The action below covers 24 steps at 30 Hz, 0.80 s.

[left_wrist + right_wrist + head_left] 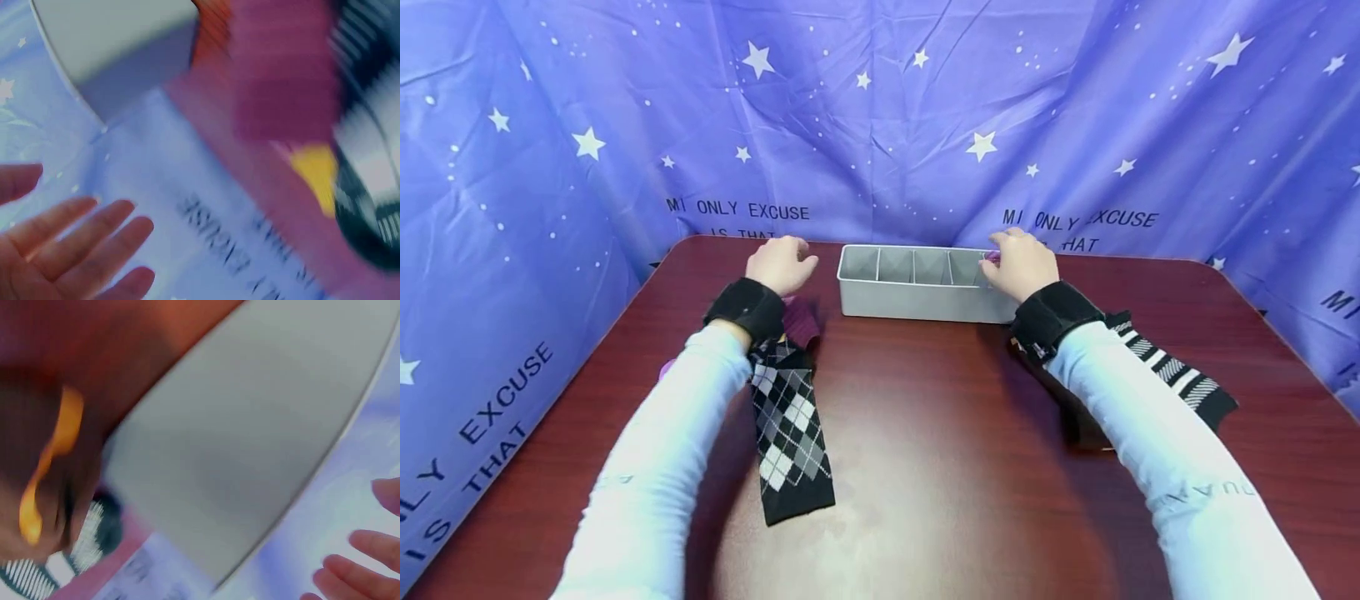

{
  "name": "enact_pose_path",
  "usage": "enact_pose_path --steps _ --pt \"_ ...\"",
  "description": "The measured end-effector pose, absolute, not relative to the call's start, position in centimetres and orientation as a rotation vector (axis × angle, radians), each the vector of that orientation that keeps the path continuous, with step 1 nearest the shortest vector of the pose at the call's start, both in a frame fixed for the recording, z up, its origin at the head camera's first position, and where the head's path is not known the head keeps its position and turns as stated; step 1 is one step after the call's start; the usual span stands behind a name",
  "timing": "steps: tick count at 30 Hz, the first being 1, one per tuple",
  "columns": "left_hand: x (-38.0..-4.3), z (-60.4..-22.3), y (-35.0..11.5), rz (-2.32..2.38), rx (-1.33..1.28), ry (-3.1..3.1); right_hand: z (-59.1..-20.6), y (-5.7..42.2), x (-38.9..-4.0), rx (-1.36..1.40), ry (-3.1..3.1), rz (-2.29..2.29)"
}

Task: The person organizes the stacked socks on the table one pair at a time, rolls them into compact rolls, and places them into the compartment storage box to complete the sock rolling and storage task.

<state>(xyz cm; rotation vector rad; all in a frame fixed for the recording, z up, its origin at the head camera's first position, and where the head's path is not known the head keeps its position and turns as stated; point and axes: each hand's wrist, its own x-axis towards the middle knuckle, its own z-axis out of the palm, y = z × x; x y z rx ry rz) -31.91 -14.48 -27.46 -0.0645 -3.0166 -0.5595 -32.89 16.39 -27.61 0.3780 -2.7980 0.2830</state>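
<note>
A long grey box [925, 302] with several compartments stands at the far side of the table. My right hand [1024, 262] is over its right end, beside a bit of purple fabric [992, 256] in the end compartment. In the right wrist view the fingers [356, 578] are spread and hold nothing. Left of the box hovers my left hand [780, 265], empty, its fingers [94, 250] loosely extended in the left wrist view. Near that wrist lie a maroon sock [801, 322] and a black, grey and white argyle sock [795, 433].
Partly under the right forearm are a dark brown sock [1086, 425] and a black-and-white striped sock [1176, 375]. A purple item [666, 367] peeks out beside the left sleeve. A blue star-print cloth [880, 125] hangs behind the reddish-brown table [925, 467].
</note>
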Motion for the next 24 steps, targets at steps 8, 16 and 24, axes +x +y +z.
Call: enact_pose_path --steps 8,16,24 --pt "-26.3 -29.1 -18.2 -0.301 -0.195 -3.135 -30.9 9.7 -23.0 1.298 -2.648 0.267" --pt "-27.3 -31.8 -20.8 -0.39 0.203 -3.085 -33.6 5.5 -15.0 2.055 -2.385 0.013" --pt "-27.6 -31.8 -22.1 -0.555 0.284 -3.039 -33.8 5.1 -13.1 2.106 -2.362 -0.147"
